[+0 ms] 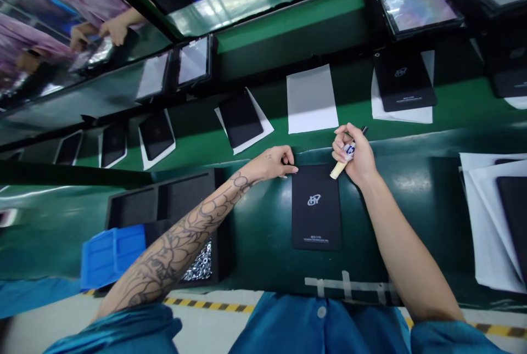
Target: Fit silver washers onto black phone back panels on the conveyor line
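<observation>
A matte black rectangular panel [316, 207] with a white logo and small white print lies flat on the dark green belt in front of me. My left hand [274, 163] rests at its top edge, and its fingers curl over that edge without visibly gripping it. My right hand [354, 153] is just above the panel's top right corner. It is closed around a cream-coloured tube [338, 168] with a blue label, and a dark slim tip [364, 130] sticks out above the fingers.
A green conveyor [288, 30] runs beyond my bench, carrying black panels and white sheets. On my left sit a black foam tray [140, 206], a blue plastic bin [113, 258] and a box of metal screws [201, 263]. White sheets [481, 222] lie right. A co-worker's hands [113, 30] show upper left.
</observation>
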The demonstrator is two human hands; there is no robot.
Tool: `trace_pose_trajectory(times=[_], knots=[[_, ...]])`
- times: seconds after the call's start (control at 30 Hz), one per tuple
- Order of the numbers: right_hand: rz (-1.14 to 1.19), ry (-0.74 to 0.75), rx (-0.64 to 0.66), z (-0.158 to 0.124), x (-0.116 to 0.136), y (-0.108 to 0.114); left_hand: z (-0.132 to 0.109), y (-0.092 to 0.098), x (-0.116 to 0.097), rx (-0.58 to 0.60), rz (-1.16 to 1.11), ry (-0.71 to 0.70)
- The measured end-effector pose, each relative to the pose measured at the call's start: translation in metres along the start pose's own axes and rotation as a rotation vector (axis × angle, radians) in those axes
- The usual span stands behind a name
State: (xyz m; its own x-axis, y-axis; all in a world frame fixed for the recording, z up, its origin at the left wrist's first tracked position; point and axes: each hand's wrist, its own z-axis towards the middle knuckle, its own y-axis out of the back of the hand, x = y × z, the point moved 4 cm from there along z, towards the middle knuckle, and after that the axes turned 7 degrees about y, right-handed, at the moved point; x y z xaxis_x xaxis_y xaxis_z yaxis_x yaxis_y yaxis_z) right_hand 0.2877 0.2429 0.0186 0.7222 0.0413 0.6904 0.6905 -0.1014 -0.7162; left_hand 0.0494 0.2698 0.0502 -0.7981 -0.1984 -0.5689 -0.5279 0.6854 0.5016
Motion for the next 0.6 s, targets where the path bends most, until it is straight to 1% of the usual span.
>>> trace_pose_trajectory(times=[0.1,0.17,0.27,0.37,0.47,0.53,0.57,0.6], knots=[[-0.016,-0.012,0.007,0.0,0.001,-0.001,0.011,0.01,-0.017,-0.013,0.297,0.013],[-0.044,-0.029,0.011,-0.001,0.003,-0.002,0.019,0.013,-0.031,0.0,0.491,-0.026],[-0.087,-0.033,0.016,-0.005,0.009,-0.004,0.029,0.012,-0.047,-0.007,0.632,-0.088],[-0.142,0.058,0.073,-0.02,0.023,-0.019,0.033,0.01,-0.047,-0.018,0.6,-0.093],[-0.273,0.184,0.221,-0.038,0.031,-0.052,0.031,0.011,-0.038,-0.04,0.449,-0.06],[-0.351,0.243,0.306,-0.044,0.023,-0.078,0.026,0.009,-0.028,-0.046,0.349,-0.033],[-0.371,0.268,0.323,-0.044,0.015,-0.089,0.021,0.008,-0.023,-0.072,0.294,-0.036],[-0.381,0.29,0.326,-0.042,0.006,-0.098,0.014,0.006,-0.018,-0.124,0.223,-0.062]])
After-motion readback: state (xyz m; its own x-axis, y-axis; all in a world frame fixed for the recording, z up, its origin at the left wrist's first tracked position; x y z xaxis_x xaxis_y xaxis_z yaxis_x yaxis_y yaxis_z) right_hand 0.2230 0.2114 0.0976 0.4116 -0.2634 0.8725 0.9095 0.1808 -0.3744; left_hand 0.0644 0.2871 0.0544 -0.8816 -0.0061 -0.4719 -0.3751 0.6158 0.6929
